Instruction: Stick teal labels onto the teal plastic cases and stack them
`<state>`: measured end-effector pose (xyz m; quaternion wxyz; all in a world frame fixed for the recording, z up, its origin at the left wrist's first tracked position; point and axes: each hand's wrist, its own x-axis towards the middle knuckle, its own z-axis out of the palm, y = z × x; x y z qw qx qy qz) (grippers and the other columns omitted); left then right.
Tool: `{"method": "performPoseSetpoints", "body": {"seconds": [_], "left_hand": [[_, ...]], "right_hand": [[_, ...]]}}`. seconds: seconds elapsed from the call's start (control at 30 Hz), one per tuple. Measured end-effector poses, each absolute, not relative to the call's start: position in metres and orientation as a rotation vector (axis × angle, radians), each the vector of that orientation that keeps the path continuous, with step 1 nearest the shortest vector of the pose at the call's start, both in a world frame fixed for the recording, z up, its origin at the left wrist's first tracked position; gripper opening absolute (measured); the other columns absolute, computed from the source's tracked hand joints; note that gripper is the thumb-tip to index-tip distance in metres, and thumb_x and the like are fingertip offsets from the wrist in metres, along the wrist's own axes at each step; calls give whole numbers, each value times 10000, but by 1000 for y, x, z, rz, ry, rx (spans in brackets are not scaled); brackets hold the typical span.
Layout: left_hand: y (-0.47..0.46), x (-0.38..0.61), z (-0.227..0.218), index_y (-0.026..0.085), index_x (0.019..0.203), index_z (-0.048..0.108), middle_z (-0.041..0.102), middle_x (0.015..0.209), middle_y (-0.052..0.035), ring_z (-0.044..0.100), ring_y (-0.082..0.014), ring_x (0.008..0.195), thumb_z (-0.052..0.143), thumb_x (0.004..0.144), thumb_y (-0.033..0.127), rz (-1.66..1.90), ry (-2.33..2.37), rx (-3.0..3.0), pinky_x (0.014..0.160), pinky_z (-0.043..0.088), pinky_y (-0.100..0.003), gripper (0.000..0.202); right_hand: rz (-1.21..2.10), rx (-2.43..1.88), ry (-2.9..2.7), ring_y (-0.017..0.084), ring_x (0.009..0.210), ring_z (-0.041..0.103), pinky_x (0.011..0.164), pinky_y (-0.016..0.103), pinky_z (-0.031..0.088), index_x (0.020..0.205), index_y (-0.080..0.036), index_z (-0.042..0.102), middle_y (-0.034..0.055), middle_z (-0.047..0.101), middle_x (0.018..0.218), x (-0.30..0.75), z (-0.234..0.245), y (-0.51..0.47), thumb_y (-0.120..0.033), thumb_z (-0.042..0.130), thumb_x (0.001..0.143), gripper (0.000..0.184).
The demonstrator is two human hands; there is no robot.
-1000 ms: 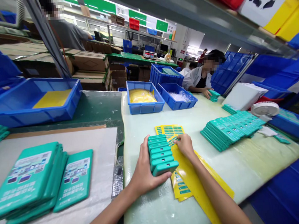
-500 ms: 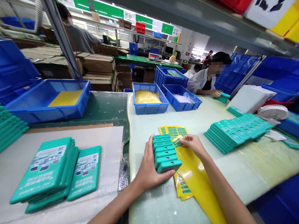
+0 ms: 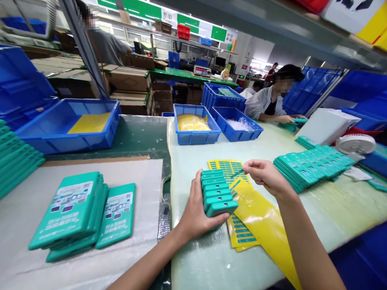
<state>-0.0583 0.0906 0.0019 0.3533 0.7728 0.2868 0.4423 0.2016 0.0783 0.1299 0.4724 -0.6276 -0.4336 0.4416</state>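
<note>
My left hand [image 3: 194,214] is wrapped round a row of several flat teal cases [image 3: 218,186], holding them on edge with their ends, some with small openings, facing up. Between the fingertips of my right hand [image 3: 268,176] is a thin green sticker strip [image 3: 237,174], one end free and pointing toward the cases. Beneath it lie yellow sticker sheets [image 3: 242,234] printed with rows of green strips. A mostly bare yellow sheet [image 3: 266,217] lies across them and runs under my right forearm.
At left, teal cases [image 3: 66,209] with printed labels are stacked on a pale board. More teal cases [image 3: 313,166] lie in rows at right, near a white fan [image 3: 355,144]. Blue bins [image 3: 198,137] line the back. Across the table a co-worker [image 3: 266,103] handles teal cases.
My right hand has drawn up and to the right, and the green strip is now lifted clear of its yellow backing. My left hand keeps its hold on the cases.
</note>
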Motion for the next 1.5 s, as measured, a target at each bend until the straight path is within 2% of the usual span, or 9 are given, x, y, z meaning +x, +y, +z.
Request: {"method": "performPoseSetpoints", "body": {"seconds": [0.13,0.33,0.63,0.83,1.13,1.27,1.33,1.43,1.5], "left_hand": [[90,-57,2,262,1785,-7,212,1790,-261,261,-535,1675,869,823,782,1151,748,1983,1346,276,-792,1401],[90,-54,7,237,1778,28,264,1755,-272,288,-540,1658,876,793,798,1130,743,1953,1337,290,-788,1416],[91,-53,9,212,1779,38,334,1700,-269,358,-531,1617,898,765,787,1129,749,1892,1320,340,-762,1449],[92,-53,9,210,1777,62,347,1686,-263,354,-535,1616,909,746,784,1127,765,1887,1327,337,-750,1452],[91,-55,12,204,1775,42,381,1652,-268,398,-524,1596,892,759,792,1102,803,1906,1304,382,-736,1449],[94,-55,12,195,1772,39,347,1693,-280,377,-523,1620,857,779,828,1085,828,1957,1318,372,-731,1433],[96,-55,11,187,1770,53,340,1711,-277,368,-524,1631,843,786,841,1094,825,1989,1327,364,-732,1421],[99,-56,8,174,1759,136,311,1751,-263,336,-554,1642,844,773,853,1129,869,2017,1344,319,-769,1390],[103,-56,8,204,1763,179,299,1773,-224,346,-588,1620,861,748,846,1139,946,2024,1337,302,-817,1381]], "right_hand": [[974,-1500,-992,31,457,307,458,227,179,723,-134,764,-6,639,589,154,154,60,-427,938,529,392],[869,-1531,-1083,114,585,579,581,244,443,609,-159,734,39,706,622,118,156,55,-331,802,564,190],[877,-1700,-1258,151,595,614,569,264,450,625,-165,731,45,722,621,115,157,62,-271,681,613,118],[754,-1800,-1440,167,623,612,560,263,417,613,-162,745,41,694,601,116,166,68,-181,687,656,75],[528,-1851,-1789,153,592,584,575,281,365,566,-187,720,19,672,577,116,172,69,-49,734,704,195],[396,-1957,-1980,120,517,446,538,311,274,485,-195,639,-5,548,484,127,187,77,-158,905,747,375],[420,-1885,-2025,98,492,394,521,306,265,457,-189,612,-24,489,450,137,197,82,-184,925,770,444],[514,-1623,-1960,96,574,556,568,244,409,596,-165,750,-35,641,553,151,215,82,-101,893,795,253],[624,-1492,-1853,102,750,712,717,196,544,786,-139,841,-41,789,741,156,224,83,-24,901,764,132]]}}
